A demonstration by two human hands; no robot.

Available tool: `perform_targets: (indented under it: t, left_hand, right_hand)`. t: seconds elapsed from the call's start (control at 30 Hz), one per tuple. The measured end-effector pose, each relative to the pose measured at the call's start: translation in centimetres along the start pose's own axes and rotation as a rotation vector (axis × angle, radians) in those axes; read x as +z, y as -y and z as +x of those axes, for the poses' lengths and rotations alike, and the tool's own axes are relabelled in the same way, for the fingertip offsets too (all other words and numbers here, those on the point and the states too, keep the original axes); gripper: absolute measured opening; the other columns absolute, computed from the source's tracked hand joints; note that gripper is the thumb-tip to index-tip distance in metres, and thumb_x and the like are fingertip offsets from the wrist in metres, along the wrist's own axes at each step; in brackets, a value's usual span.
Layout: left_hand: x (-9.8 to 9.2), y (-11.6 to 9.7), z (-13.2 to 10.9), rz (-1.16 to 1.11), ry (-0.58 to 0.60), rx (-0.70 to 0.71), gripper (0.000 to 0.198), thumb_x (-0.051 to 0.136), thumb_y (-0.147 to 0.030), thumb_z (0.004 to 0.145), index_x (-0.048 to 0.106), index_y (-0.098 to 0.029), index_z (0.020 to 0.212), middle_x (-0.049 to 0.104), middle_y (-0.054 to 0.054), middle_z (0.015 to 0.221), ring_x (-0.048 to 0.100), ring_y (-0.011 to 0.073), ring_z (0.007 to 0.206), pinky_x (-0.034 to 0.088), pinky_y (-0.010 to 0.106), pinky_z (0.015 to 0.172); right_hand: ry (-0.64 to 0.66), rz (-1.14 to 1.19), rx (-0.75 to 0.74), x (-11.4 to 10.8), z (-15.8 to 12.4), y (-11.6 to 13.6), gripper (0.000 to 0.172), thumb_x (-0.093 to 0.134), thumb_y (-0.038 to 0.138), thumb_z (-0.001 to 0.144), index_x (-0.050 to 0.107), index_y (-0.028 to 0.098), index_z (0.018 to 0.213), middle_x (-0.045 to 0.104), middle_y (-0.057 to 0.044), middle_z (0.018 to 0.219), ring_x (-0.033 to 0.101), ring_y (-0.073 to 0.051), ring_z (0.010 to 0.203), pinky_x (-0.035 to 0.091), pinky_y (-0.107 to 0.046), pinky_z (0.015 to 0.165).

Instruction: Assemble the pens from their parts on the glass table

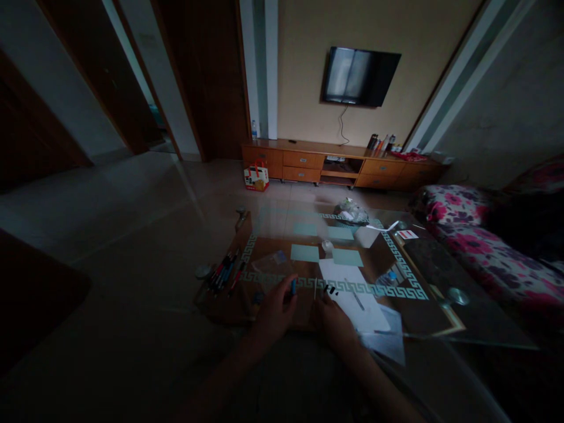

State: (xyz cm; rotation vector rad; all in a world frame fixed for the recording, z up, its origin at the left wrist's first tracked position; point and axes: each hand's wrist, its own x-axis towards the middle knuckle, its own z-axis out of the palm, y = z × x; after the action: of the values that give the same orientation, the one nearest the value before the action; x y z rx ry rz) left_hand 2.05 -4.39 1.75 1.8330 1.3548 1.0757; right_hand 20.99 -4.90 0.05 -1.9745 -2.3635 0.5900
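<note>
My left hand [277, 308] is over the near edge of a glass table [304, 282], with its fingers closed on a small blue piece [293, 286], perhaps a pen part. To its right, my right hand [335, 323] is closed at the base of a thin pale stick [315, 288] that looks like a pen refill. The hands are apart. Small black pieces [331, 290] show just beyond my right fingers, over white paper [370, 314]; I cannot tell whether the fingers touch them. On that paper lies a slim grey pen-like piece [358, 301].
Several pens [222, 273] lie in a pile at the table's left edge. A clear plastic bag [271, 262] lies behind my left hand. Farther back are a bagged bundle [351, 212] and a small white roll [326, 247]. A flowered sofa [497, 249] stands at the right.
</note>
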Motion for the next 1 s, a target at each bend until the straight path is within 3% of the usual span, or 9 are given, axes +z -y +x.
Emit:
perform_targets:
  t: [0.17, 0.37, 0.7, 1.0]
  left_hand:
    - [-0.07, -0.13, 0.01, -0.005, 0.007, -0.005, 0.048, 0.053, -0.015, 0.089, 0.049, -0.025, 0.135, 0.065, 0.004, 0.100, 0.062, 0.0173, 0.088, 0.050, 0.031, 0.082]
    - [-0.08, -0.12, 0.01, -0.022, 0.010, -0.012, 0.048, 0.052, -0.016, 0.089, 0.047, -0.025, 0.136, 0.065, 0.004, 0.100, 0.062, 0.0171, 0.088, 0.049, 0.031, 0.083]
    - [-0.01, 0.11, -0.07, -0.021, 0.000, -0.008, 0.049, 0.053, -0.016, 0.089, 0.048, -0.026, 0.136, 0.064, 0.003, 0.096, 0.061, 0.0172, 0.085, 0.049, 0.031, 0.081]
    - [-0.21, -0.06, 0.02, -0.008, 0.019, -0.008, 0.048, 0.053, -0.017, 0.089, 0.048, -0.025, 0.136, 0.065, 0.005, 0.101, 0.061, 0.0184, 0.089, 0.049, 0.033, 0.083]
  right_hand:
    - [-0.059, 0.007, -0.033, -0.03, 0.07, 0.08, 0.032, 0.046, 0.018, 0.091, 0.060, 0.018, 0.119, 0.058, -0.014, 0.122, 0.061, -0.023, 0.102, 0.046, -0.029, 0.084]
    - [-0.029, 0.011, 0.003, -0.10, 0.09, -0.14, 0.023, 0.044, 0.017, 0.092, 0.066, 0.018, 0.100, 0.062, -0.013, 0.111, 0.065, -0.021, 0.094, 0.046, -0.027, 0.075]
    - [-0.064, 0.020, 0.096, -0.39, -0.04, -0.23, 0.025, 0.048, 0.016, 0.089, 0.065, 0.016, 0.108, 0.064, -0.015, 0.112, 0.067, -0.024, 0.094, 0.045, -0.029, 0.073]
    - [-0.032, 0.000, 0.164, -0.33, -0.17, -0.28, 0.019, 0.054, 0.018, 0.085, 0.067, 0.013, 0.097, 0.069, -0.016, 0.104, 0.068, -0.026, 0.093, 0.047, -0.030, 0.073]
